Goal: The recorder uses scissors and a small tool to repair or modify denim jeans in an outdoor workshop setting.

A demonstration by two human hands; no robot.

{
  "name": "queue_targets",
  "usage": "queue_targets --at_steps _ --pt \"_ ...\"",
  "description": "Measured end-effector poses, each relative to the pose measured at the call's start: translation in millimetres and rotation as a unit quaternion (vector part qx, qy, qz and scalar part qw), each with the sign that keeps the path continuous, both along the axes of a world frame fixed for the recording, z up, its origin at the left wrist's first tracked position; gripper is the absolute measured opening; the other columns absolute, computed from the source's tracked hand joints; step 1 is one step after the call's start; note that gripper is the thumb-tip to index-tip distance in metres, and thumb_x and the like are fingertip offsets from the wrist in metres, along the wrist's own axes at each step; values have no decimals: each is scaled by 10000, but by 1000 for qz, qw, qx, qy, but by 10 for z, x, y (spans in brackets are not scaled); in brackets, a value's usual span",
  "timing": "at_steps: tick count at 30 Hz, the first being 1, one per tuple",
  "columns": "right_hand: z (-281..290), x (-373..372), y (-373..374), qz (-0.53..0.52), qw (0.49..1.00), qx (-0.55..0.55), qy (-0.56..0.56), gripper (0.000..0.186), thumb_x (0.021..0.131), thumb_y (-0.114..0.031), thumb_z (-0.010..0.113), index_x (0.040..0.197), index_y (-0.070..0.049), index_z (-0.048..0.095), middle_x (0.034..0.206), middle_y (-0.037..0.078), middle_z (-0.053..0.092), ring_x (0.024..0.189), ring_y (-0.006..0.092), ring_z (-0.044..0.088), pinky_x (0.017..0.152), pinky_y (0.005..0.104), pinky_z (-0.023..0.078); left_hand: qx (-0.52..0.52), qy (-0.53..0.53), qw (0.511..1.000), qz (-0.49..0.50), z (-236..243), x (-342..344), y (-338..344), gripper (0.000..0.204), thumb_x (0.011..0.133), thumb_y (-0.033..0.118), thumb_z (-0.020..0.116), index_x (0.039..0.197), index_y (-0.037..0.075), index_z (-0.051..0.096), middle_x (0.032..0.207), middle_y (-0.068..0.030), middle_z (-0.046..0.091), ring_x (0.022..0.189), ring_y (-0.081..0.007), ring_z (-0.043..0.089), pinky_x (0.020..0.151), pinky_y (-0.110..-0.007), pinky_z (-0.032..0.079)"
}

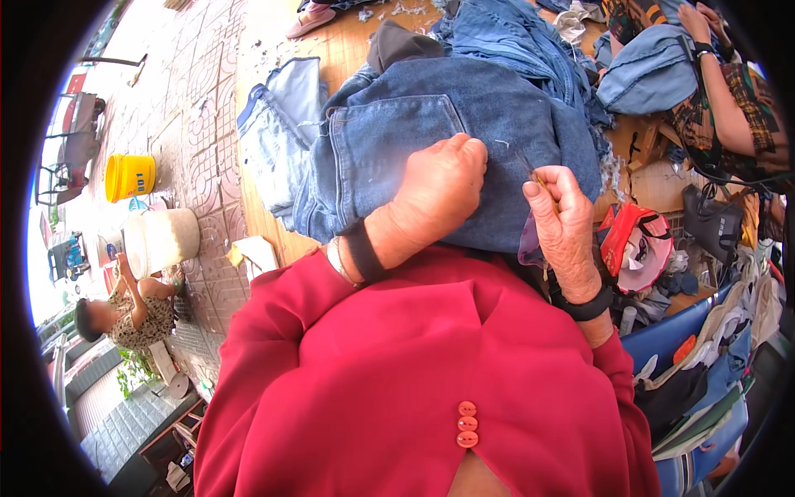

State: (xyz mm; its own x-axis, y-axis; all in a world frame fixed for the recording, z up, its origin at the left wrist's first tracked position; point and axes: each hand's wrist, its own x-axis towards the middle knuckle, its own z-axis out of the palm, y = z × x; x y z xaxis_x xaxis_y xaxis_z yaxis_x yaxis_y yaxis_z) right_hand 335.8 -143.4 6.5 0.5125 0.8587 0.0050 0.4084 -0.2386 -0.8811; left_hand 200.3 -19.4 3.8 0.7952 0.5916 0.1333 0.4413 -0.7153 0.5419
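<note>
Blue denim, a pair of jeans point(431, 141), spread across the lap and the wooden boards at about twelve o'clock from the red blouse point(397, 373), back pocket up and facing the camera. Left hand point(439, 186) curled into a loose fist, knuckles pressed down on the jeans just at three o'clock of the pocket, gripping nothing separate that can be seen, only bunching or pinning the cloth; black band on that wrist. Right hand point(563, 219) at three o'clock of the left, near it but apart, fingers closed tight around a thin small tool point(538, 178) whose tip points up toward eleven o'clock onto the denim; too small to tell what kind of tool. Black band on that wrist as well. More blue denim clothes point(513, 33) heaped at twelve o'clock beyond the jeans, with scraps of thread scattered on the boards. At one to two o'clock, another person's arm point(729, 99) in a patterned sleeve over a further denim piece. A red and black bag point(633, 244) just at three o'clock of the right hand. Far off at nine o'clock, on the paved ground, a yellow bucket point(130, 176) and a white bucket point(161, 240), and a crouching person point(124, 315) below them.
</note>
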Motion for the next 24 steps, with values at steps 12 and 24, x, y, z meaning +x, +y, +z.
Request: queue_targets --at_steps 12,24 --pt "25 -26 -12 34 998 29 -36 300 851 -321 616 929 -40 548 707 93 618 610 209 623 554 294 471 -349 -108 928 68 216 -311 58 15 850 26 541 855 16 530 731 14 501 706 -61 447 644 -212 402" --pt "128 -126 134 126 952 90 -263 307 734 -233 714 919 -57 543 709 72 610 591 246 602 517 320 463 -315 -117 940 61 251 -295 34 21 839 20 544 856 16 532 716 -8 517 697 -85 469 652 -231 414"
